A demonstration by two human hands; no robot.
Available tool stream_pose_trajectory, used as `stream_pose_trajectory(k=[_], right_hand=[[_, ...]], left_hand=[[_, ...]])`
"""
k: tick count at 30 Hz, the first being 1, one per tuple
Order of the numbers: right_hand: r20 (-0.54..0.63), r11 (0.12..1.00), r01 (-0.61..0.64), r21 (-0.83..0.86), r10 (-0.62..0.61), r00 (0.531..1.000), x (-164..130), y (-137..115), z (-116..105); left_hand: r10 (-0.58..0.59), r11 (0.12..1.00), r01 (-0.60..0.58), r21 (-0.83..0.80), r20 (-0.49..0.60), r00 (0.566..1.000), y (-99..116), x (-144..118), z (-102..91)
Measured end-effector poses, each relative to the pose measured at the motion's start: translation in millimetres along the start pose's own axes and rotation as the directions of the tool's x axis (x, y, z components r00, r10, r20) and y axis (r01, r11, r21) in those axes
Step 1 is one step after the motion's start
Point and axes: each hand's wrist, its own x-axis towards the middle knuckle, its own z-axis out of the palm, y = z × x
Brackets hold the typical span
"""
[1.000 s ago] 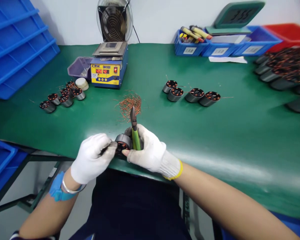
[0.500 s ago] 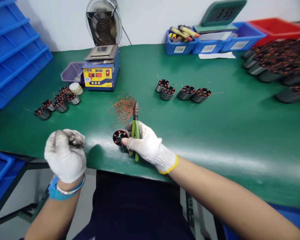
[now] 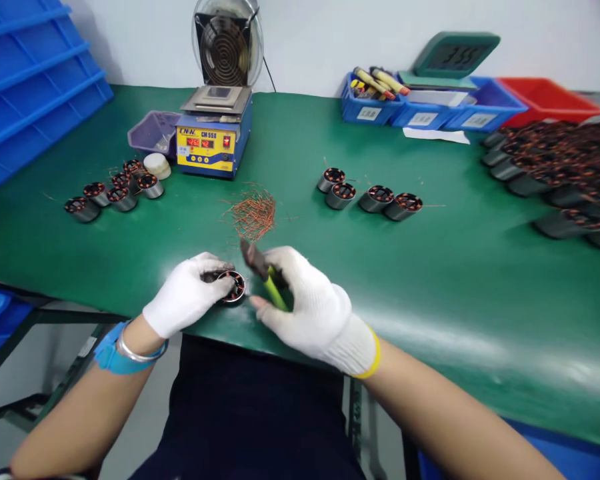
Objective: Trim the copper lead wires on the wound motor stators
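My left hand (image 3: 193, 291), in a white glove with dark fingertips, grips a motor stator (image 3: 236, 288), a metal ring with copper windings, near the table's front edge. Just right of it, my gloved right hand (image 3: 310, 303) is closed round green-handled cutting pliers (image 3: 275, 290). Their dark jaws point up and left, above the stator, and look slightly blurred. Behind the jaws lies a heap of copper wire clippings (image 3: 253, 213). Several more stators (image 3: 123, 197) stand at the left, and another group of stators (image 3: 380, 197) stands right of the heap.
A blue and yellow heating unit (image 3: 213, 143) with a fan (image 3: 224, 50) stands at the back, beside a purple tray (image 3: 153, 133). Blue bins (image 3: 423, 120), a red bin (image 3: 545, 100) and a digital clock (image 3: 457, 55) line the wall. Many stators (image 3: 555, 173) crowd the right.
My left hand has come right and taken hold of the stator that my right hand held. The right hand has let it go and keeps the pliers, now tilted left.
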Motion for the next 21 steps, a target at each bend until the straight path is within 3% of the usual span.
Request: stream_pose_trajectory(k=[2, 4, 7, 10, 12, 14, 15, 16, 17, 18, 20, 21], right_hand=[[0.058, 0.945, 0.326, -0.009, -0.325, 0.944, -3, 3, 4], [0.176, 0.867, 0.494, -0.059, -0.478, 0.860, -3, 7, 13], [0.335, 0.841, 0.512, -0.176, -0.438, 0.834, -3, 9, 24], [0.358, 0.850, 0.486, -0.203, -0.397, 0.845, -2, 8, 28], [0.348, 0.871, 0.453, -0.192, -0.371, 0.861, -2, 6, 28], [0.353, 0.892, 0.418, -0.173, -0.340, 0.871, -2, 5, 27], [0.358, 0.898, 0.409, -0.163, -0.333, 0.873, -2, 5, 27], [0.362, 0.901, 0.404, -0.155, -0.329, 0.872, -2, 5, 27], [0.364, 0.903, 0.401, -0.152, -0.326, 0.873, -2, 5, 27], [0.365, 0.904, 0.400, -0.153, -0.325, 0.872, -1, 4, 27], [0.375, 0.904, 0.391, -0.170, -0.308, 0.874, -1, 3, 27], [0.384, 0.906, 0.383, -0.182, -0.293, 0.876, -1, 3, 27]], left_hand=[[0.011, 1.000, -0.012, 0.027, 0.051, 0.999, -1, 4, -5.8], [-0.013, 1.000, 0.014, -0.010, 0.091, 0.996, -1, 8, -7.7], [-0.002, 0.999, 0.007, -0.043, 0.111, 0.994, 0, 15, -5.3], [0.072, 0.997, -0.070, -0.034, 0.056, 0.996, -4, 17, -1.8], [0.087, 0.983, -0.115, -0.140, -0.192, 0.977, -10, 15, -1.9], [0.031, 0.927, -0.220, -0.304, -0.521, 0.853, -17, 13, -4.5], [-0.011, 0.890, -0.280, -0.359, -0.631, 0.775, -19, 12, -6.2], [-0.031, 0.875, -0.304, -0.378, -0.669, 0.743, -20, 11, -7.5], [-0.023, 0.885, -0.282, -0.370, -0.640, 0.768, -20, 10, -8.2], [-0.006, 0.912, -0.226, -0.342, -0.562, 0.827, -18, 10, -7.9], [0.030, 0.969, -0.114, -0.220, -0.351, 0.936, -9, 11, -4.1], [0.047, 0.985, -0.085, -0.148, -0.244, 0.969, -4, 12, -1.2]])
